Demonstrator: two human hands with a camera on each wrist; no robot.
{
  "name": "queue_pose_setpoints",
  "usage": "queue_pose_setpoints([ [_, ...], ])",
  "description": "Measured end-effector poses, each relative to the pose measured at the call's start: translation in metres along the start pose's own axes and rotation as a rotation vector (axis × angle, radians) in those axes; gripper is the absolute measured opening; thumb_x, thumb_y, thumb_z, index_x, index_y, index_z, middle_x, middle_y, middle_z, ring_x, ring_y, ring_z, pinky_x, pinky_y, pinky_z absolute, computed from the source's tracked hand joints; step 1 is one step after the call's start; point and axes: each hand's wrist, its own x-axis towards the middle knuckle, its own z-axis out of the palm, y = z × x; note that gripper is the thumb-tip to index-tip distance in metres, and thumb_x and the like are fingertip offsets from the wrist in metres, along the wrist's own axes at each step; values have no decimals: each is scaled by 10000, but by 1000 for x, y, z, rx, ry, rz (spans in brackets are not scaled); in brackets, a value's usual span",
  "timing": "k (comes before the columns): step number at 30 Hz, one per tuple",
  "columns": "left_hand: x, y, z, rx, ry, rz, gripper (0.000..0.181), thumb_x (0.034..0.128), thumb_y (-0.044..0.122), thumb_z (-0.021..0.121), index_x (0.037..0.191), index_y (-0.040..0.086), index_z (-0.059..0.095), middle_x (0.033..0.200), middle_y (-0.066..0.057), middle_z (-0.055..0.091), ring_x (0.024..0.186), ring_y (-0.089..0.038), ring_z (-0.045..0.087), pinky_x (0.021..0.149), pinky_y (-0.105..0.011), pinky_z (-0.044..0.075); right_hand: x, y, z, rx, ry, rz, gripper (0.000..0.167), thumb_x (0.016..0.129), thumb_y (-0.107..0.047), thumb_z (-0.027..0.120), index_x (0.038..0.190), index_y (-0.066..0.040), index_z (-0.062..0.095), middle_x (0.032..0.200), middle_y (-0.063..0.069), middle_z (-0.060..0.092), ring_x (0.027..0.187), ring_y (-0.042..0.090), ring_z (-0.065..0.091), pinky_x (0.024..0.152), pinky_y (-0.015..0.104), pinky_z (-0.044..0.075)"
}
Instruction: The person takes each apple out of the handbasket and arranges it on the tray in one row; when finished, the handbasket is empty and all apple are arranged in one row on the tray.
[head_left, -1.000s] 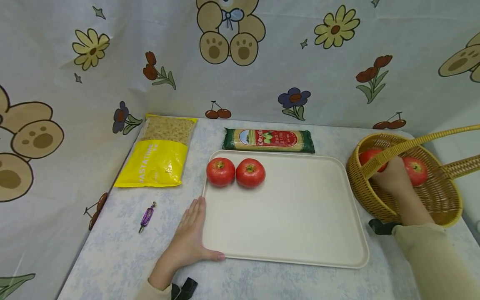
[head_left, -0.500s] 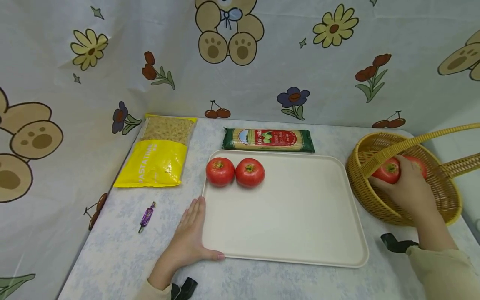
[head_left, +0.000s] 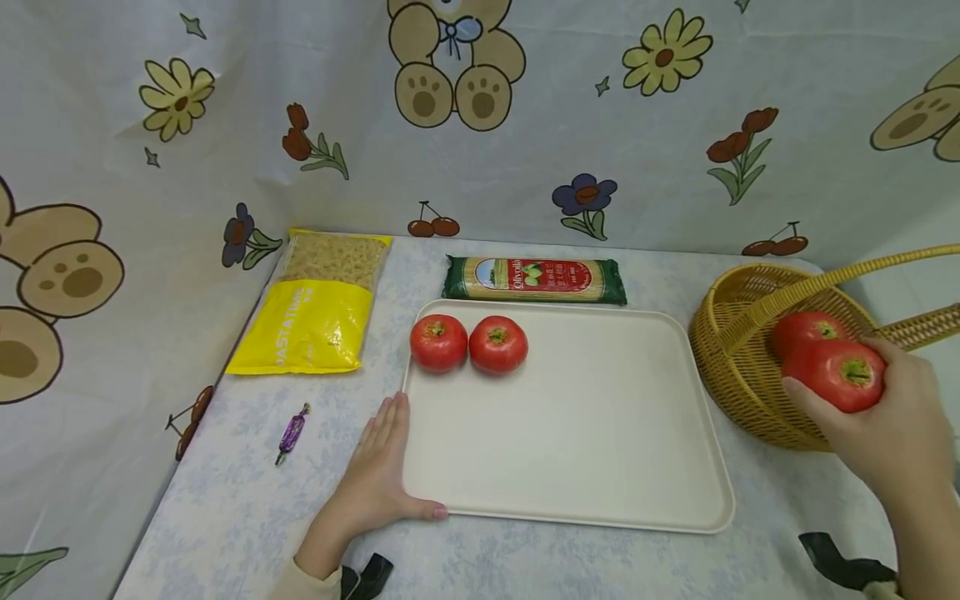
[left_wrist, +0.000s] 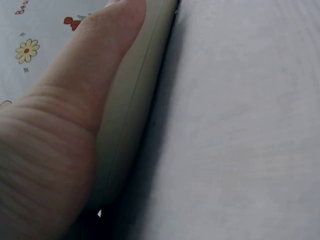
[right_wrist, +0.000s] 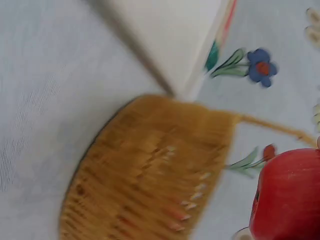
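Observation:
My right hand (head_left: 903, 421) grips a red tomato (head_left: 828, 375) above the front right of the wicker basket (head_left: 738, 396); this held tomato also shows at the right edge of the right wrist view. Behind it, inside the basket, lies another tomato (head_left: 798, 327), partly covered. At the near left corner of the white tray (head_left: 585, 442), my left hand (head_left: 375, 479) lies with straight fingers along the left side and its thumb on the front edge. Two tomatoes, a left one (head_left: 438, 342) and a right one (head_left: 498, 344), sit side by side in the tray's far left corner.
A yellow pasta bag (head_left: 311, 308) lies at the far left. Nearer on that side is a purple wrapped candy (head_left: 292, 434). Behind the tray lies a green-ended spaghetti pack (head_left: 534, 279). The basket's handles (head_left: 847, 279) stick up and lean right. A patterned cloth hangs behind.
My right hand has lifted a tomato from inside the basket and moved toward the right and nearer to me. The left hand stays at the tray corner.

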Motion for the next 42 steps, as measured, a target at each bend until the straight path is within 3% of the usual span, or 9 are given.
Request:
queue_pose_setpoints([
  [4,0,0,-1,-4,4,6,1625,438,795,821,1591,90,-82,1677,-106,-99,1558,-304,-60,1260,-537,21,-22,-20,-6,60,43,-110,962,754,-326,851,1501,11,347,1338,342,431,1125,528,403,687,732,464],
  [8,0,-1,-2,-4,0,6,1621,445,804,812,1589,94,-90,1676,-101,-109,1558,-303,-68,1260,-535,10,-41,-45,-7,91,56,-232,954,689,-253,900,1474,-23,408,1321,312,459,1129,495,407,673,727,447],
  [12,0,-2,-2,-5,-3,6,1622,444,818,799,1587,102,-102,1674,-92,-123,1557,-297,-79,1260,-533,-1,-52,-71,-2,132,24,-345,971,625,-232,939,1441,-57,443,1330,264,474,1110,467,437,711,782,457],
  [20,0,-3,-1,-10,-3,3,1633,431,830,789,1586,105,-109,1672,-92,-128,1557,-292,-86,1261,-526,-5,-54,-118,30,157,-82,-506,849,675,-380,900,1391,-141,510,1253,150,529,988,357,559,642,612,570],
  [26,0,-3,1,-24,9,13,1626,433,811,808,1591,99,-84,1678,-106,-96,1559,-301,-58,1260,-536,17,-42,-145,58,174,-199,-537,776,748,-477,831,1392,-202,496,1287,85,545,1022,312,600,716,550,601],
  [32,0,-1,0,-16,-9,6,1629,435,814,806,1588,94,-90,1675,-97,-111,1558,-286,-75,1265,-514,5,-34,-169,80,147,-284,-563,802,779,-564,772,1425,-199,469,1301,69,544,1060,301,611,785,530,602],
  [42,0,-1,-2,1,-29,0,1627,446,818,799,1581,103,-122,1668,-79,-153,1555,-274,-110,1265,-505,-18,-15,-185,107,134,-389,-534,815,782,-583,757,1451,-234,449,1315,60,529,1095,296,597,837,526,588],
])
